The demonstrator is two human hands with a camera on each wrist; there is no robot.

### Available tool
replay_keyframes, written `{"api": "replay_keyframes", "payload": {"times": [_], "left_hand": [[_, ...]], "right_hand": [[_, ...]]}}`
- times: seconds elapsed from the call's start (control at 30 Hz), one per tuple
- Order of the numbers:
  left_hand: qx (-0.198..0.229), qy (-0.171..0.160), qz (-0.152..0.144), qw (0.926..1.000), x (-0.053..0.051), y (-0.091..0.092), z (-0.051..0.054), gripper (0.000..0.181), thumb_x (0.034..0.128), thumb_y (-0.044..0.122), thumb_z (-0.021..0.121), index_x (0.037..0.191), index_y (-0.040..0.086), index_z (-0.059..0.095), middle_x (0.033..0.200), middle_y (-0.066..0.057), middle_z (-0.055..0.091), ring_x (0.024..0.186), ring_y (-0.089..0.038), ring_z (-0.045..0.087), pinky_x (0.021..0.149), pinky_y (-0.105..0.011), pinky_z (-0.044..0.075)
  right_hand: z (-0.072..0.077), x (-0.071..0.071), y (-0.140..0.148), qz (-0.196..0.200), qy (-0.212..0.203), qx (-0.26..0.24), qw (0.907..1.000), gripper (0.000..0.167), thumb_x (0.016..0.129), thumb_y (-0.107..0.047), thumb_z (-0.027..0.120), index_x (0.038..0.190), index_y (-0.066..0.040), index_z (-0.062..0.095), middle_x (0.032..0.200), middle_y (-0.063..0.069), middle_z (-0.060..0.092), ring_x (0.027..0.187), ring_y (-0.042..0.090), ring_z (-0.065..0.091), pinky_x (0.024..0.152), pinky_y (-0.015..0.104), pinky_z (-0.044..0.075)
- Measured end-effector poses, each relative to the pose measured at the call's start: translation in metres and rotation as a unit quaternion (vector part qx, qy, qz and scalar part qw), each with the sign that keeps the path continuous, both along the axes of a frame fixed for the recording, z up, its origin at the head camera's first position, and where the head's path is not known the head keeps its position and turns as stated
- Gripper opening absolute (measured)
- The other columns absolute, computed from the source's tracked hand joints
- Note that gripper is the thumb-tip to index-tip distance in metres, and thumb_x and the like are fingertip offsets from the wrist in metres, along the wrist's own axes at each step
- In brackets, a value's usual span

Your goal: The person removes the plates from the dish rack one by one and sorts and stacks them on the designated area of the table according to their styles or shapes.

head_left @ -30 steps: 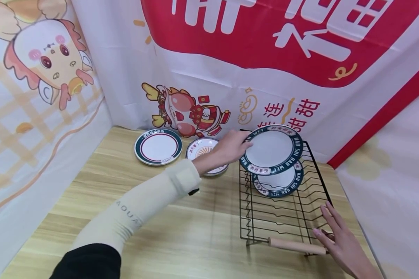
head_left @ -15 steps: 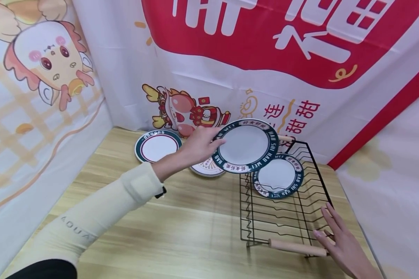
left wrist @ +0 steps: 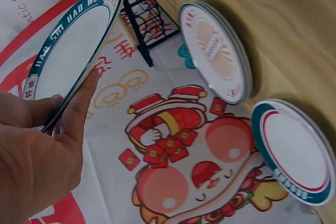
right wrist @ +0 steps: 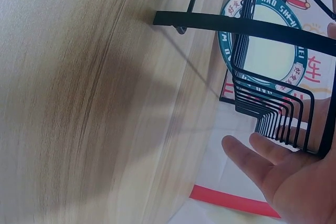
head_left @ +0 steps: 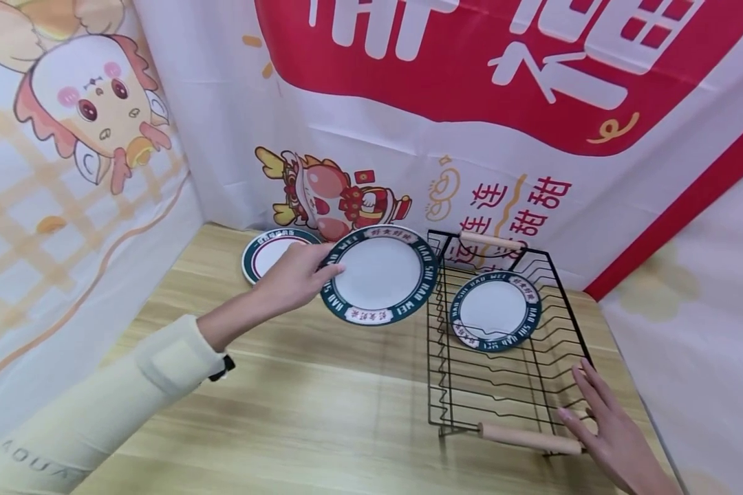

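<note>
My left hand [head_left: 291,278] pinches the left rim of a white plate [head_left: 380,273] with a dark green lettered border, thumb on its face. The plate hangs tilted, left of the black wire dish rack [head_left: 430,385]. A matching plate [head_left: 495,311] leans in the far part of the rack. My right hand [head_left: 616,433] rests at the rack's near right corner, fingers fairly straight and spread along the wires. In the left wrist view, a stack of orange-patterned plates [left wrist: 212,51] and a stack of green-and-red-rimmed plates [left wrist: 294,153] stand apart; the held plate hides the patterned stack from the head view.
The rack has wooden handles, one at the near end [head_left: 529,438] and one at the far end [head_left: 492,240]. Wooden tabletop [head_left: 322,412] extends left and in front of it. A printed cloth backdrop [head_left: 378,165] hangs close behind, with cloth at both sides.
My left hand has carried the held plate leftward from above the rack to in front of the patterned plates, uncovering the plate in the rack. My right hand has stayed at the corner.
</note>
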State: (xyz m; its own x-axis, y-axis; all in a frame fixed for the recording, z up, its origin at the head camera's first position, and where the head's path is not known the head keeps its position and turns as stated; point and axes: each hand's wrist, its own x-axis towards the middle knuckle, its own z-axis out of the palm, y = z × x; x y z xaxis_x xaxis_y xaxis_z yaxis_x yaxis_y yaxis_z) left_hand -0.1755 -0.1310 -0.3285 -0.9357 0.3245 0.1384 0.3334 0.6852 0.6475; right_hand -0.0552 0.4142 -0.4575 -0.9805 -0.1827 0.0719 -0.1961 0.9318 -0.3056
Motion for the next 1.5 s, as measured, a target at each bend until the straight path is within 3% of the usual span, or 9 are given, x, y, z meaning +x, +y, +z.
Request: {"api": "replay_keyframes", "payload": {"times": [0.27, 0.5, 0.6, 0.73, 0.9, 1.2, 1.37, 1.5], "left_hand": [[-0.019, -0.032, 0.019, 0.9991, 0.013, -0.031, -0.031, 0.017, 0.1074, 0.016, 0.064, 0.105, 0.000, 0.070, 0.071, -0.003, 0.060, 0.063, -0.015, 0.054, 0.059, -0.029, 0.043], [-0.003, -0.065, 0.031, 0.9974, 0.024, -0.055, -0.052, 0.023, 0.1067, 0.011, 0.062, 0.120, -0.007, 0.069, 0.086, -0.006, 0.072, 0.071, -0.015, 0.059, 0.063, -0.029, 0.051], [-0.006, -0.074, 0.038, 0.9965, 0.027, -0.063, -0.062, 0.023, 0.1059, 0.010, 0.063, 0.117, -0.009, 0.068, 0.086, -0.007, 0.071, 0.071, -0.015, 0.059, 0.063, -0.029, 0.051], [-0.003, -0.097, 0.047, 0.9941, 0.028, -0.070, -0.076, 0.021, 0.1058, 0.011, 0.064, 0.113, -0.007, 0.069, 0.082, -0.005, 0.070, 0.068, -0.015, 0.058, 0.058, -0.028, 0.049], [0.025, -0.159, 0.063, 0.9850, 0.030, -0.077, -0.093, 0.022, 0.1063, 0.012, 0.062, 0.116, -0.005, 0.069, 0.082, -0.005, 0.072, 0.067, -0.018, 0.061, 0.057, -0.028, 0.051], [0.084, -0.267, 0.079, 0.9569, 0.033, -0.086, -0.119, 0.026, 0.1075, 0.014, 0.061, 0.122, -0.005, 0.067, 0.083, -0.007, 0.074, 0.068, -0.019, 0.066, 0.062, -0.033, 0.058], [0.110, -0.303, 0.089, 0.9424, 0.036, -0.087, -0.128, 0.021, 0.1074, 0.013, 0.060, 0.117, -0.005, 0.067, 0.083, -0.009, 0.073, 0.064, -0.018, 0.063, 0.059, -0.031, 0.057], [0.124, -0.314, 0.098, 0.9361, 0.036, -0.089, -0.132, 0.022, 0.1069, 0.011, 0.061, 0.118, -0.007, 0.066, 0.084, -0.010, 0.074, 0.063, -0.017, 0.063, 0.057, -0.029, 0.056]], "right_hand": [[0.000, -0.002, -0.001, -0.004, -0.010, 0.009, 0.9999, 0.084, 0.103, -0.040, 0.067, 0.168, -0.007, 0.025, 0.175, 0.020, 0.016, 0.103, 0.045, 0.071, 0.080, 0.074, 0.052], [0.000, -0.002, -0.001, -0.009, -0.018, 0.015, 0.9997, 0.084, 0.104, -0.041, 0.065, 0.168, -0.006, 0.024, 0.175, 0.020, 0.015, 0.102, 0.042, 0.072, 0.077, 0.069, 0.054], [-0.001, -0.001, 0.000, -0.008, -0.014, 0.014, 0.9998, 0.083, 0.104, -0.041, 0.066, 0.168, -0.007, 0.024, 0.175, 0.020, 0.016, 0.100, 0.039, 0.072, 0.074, 0.066, 0.055], [-0.001, -0.001, 0.000, -0.010, -0.010, 0.011, 0.9998, 0.084, 0.104, -0.040, 0.065, 0.169, -0.009, 0.022, 0.175, 0.019, 0.015, 0.114, 0.055, 0.064, 0.081, 0.073, 0.051], [0.000, -0.001, 0.000, -0.008, -0.003, 0.008, 0.9999, 0.084, 0.104, -0.039, 0.066, 0.169, -0.009, 0.022, 0.175, 0.020, 0.016, 0.124, 0.063, 0.055, 0.083, 0.077, 0.048], [0.000, 0.001, -0.002, -0.011, -0.007, 0.006, 0.9999, 0.084, 0.104, -0.040, 0.065, 0.169, -0.009, 0.022, 0.175, 0.019, 0.015, 0.123, 0.061, 0.057, 0.083, 0.076, 0.049], [0.001, 0.001, -0.003, -0.009, -0.001, 0.003, 1.0000, 0.083, 0.104, -0.039, 0.065, 0.169, -0.010, 0.022, 0.175, 0.019, 0.016, 0.123, 0.062, 0.056, 0.083, 0.076, 0.048], [0.000, 0.002, -0.004, -0.006, 0.009, -0.002, 0.9999, 0.083, 0.104, -0.038, 0.066, 0.169, -0.011, 0.023, 0.175, 0.018, 0.017, 0.124, 0.064, 0.054, 0.084, 0.077, 0.048]]}}
